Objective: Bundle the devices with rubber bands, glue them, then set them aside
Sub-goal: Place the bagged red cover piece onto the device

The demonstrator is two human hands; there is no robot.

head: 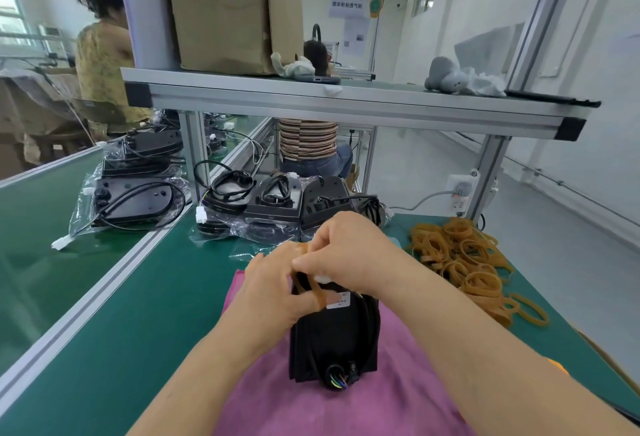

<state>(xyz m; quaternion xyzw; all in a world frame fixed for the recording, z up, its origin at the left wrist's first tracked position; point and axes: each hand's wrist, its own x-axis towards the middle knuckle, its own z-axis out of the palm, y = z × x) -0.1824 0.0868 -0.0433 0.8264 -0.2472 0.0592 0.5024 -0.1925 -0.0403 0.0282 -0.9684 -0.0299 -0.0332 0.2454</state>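
A black device [332, 335] with a cable at its near end rests on a pink cloth [346, 411] in front of me. A tan rubber band [317, 292] is stretched over the device's far end, across a white label. My left hand [270, 290] grips the far left side of the device with fingers under the band. My right hand [346, 248] pinches the band above the device's far end. A pile of loose rubber bands [464, 262] lies to the right on the green mat.
Several black devices with cables in clear bags [277, 203] sit beyond my hands, more on the conveyor belt at left [135, 196]. An aluminium shelf [346, 103] spans overhead. Two people are working behind it. A power socket [460, 193] is at right.
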